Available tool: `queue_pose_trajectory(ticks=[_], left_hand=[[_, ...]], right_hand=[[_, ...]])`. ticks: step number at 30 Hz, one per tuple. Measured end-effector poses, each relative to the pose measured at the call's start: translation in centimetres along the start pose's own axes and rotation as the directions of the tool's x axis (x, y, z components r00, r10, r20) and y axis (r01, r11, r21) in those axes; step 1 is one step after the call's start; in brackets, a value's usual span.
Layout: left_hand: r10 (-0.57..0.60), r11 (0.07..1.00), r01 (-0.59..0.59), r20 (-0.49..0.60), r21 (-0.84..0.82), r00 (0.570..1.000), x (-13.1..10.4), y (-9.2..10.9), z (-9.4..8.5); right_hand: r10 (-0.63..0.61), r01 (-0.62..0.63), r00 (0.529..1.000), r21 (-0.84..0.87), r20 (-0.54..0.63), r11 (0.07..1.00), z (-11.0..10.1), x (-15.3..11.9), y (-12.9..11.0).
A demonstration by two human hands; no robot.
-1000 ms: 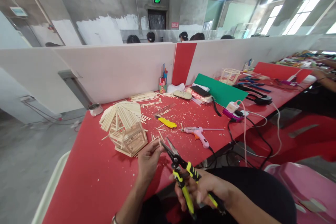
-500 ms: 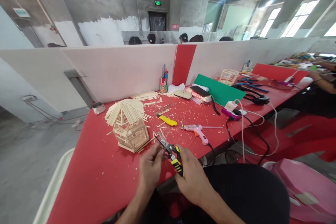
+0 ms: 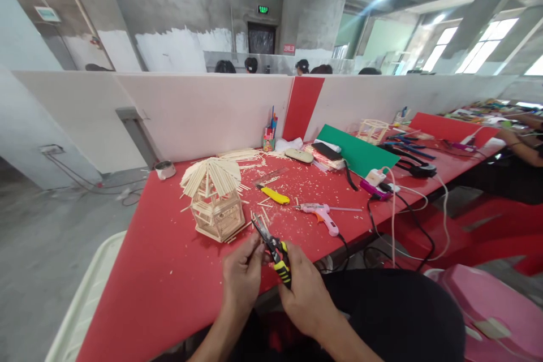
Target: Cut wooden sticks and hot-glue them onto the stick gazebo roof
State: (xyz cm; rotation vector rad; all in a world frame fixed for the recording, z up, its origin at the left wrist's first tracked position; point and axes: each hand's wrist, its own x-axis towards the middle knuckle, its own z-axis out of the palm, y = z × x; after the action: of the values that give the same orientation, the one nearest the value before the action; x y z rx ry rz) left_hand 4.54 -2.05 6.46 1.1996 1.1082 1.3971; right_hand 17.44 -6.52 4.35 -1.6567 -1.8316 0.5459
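Observation:
My right hand (image 3: 306,288) is wrapped round the black and yellow handles of a pair of pliers (image 3: 278,257), whose jaws point up and to the left. Close beside the jaws, my left hand (image 3: 242,271) is closed in a pinch; what its fingertips hold is too small to make out. Beyond my hands, to the left, a small pavilion model (image 3: 216,203) made of wooden sticks stands upright on the red table (image 3: 169,300). Several loose sticks (image 3: 265,215) lie just past the pliers.
A yellow utility knife (image 3: 275,195) and a pink glue gun (image 3: 321,215) lie past my hands. Behind them are a pen holder (image 3: 268,140), a pale case (image 3: 299,155) and a green board (image 3: 360,150). Cables (image 3: 393,226) hang at the right edge. Another person's arm (image 3: 524,144) shows far right.
The camera view has shifted slightly, so the table things appear a little further right. The pliers have tilted slightly more upright, and both hands stay close together.

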Motion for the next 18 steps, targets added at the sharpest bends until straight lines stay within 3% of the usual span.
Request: queue_pose_trajectory(ticks=[5, 11, 14, 18], left_hand=[[-0.114, 0.989, 0.111, -0.033, -0.094, 0.993, 0.0, -0.2, 0.0], [-0.206, 0.969, 0.196, -0.053, -0.153, 0.977, 0.1, 0.0, 0.1], [-0.213, 0.972, 0.203, -0.079, -0.118, 0.974, 0.3, 0.4, -0.8], [-0.158, 0.984, 0.147, -0.104, -0.103, 0.982, 0.9, 1.5, -2.8]], right_hand=[[0.003, -0.001, 1.0, 0.063, -0.021, 0.998, 0.4, 0.4, -0.6], [0.129, -0.129, 0.992, 0.022, -0.003, 0.991, 1.2, 1.2, -0.2], [0.198, -0.195, 0.98, -0.131, 0.008, 0.972, 0.3, 2.7, 0.6], [0.306, -0.296, 0.951, -0.393, -0.039, 0.87, -0.4, 5.0, 2.3]])
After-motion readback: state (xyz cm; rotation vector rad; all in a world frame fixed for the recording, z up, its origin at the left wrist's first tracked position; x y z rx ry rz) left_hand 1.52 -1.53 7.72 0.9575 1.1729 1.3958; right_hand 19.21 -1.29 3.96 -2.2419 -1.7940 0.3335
